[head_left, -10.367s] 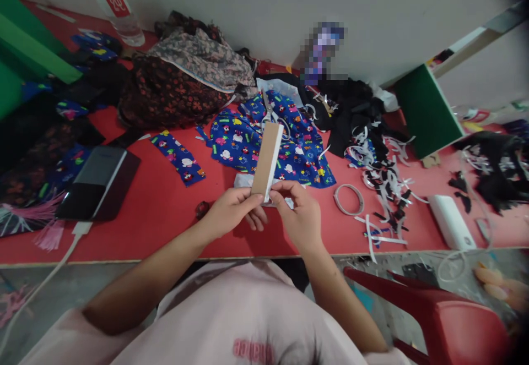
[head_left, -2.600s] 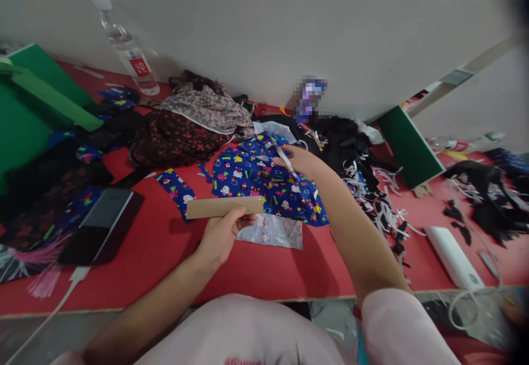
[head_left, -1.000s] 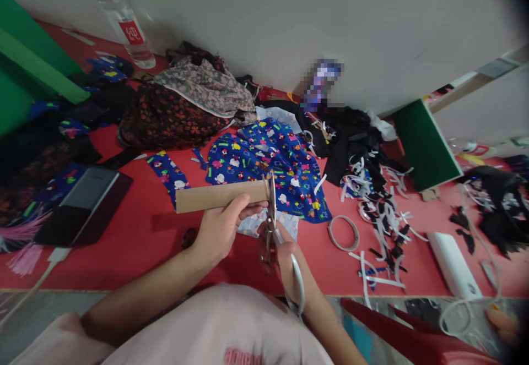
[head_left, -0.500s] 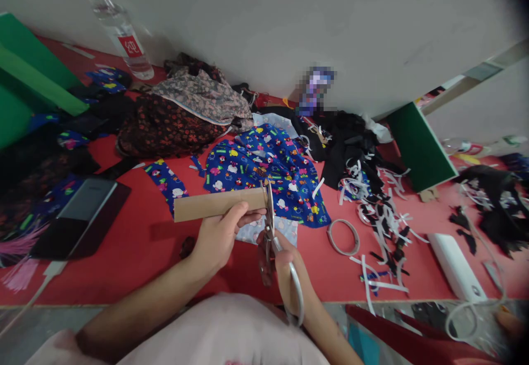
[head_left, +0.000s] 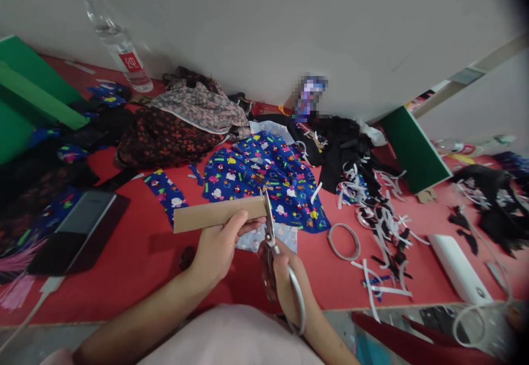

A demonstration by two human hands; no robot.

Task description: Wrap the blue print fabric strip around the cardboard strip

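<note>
I see left hand (head_left: 216, 249) pinching flat tan card-like strip (head_left: 206, 214), long axis left-right | right hand (head_left: 286, 283) gripping silver metal scissors (head_left: 269, 236), blades at its right end

Red-labelled bottle (head_left: 115, 40) near the wall (head_left: 231, 18), floral cloth bundle (head_left: 182, 128), white oblong device (head_left: 459, 268)

Left hand (head_left: 215, 248) pinching, thumb (head_left: 236, 222) above bent fingers (head_left: 253, 224); right hand (head_left: 286, 277) curled, thumb uppermost; left forearm (head_left: 152, 301) and right forearm (head_left: 326, 338), bare, slant inward from below.
</note>
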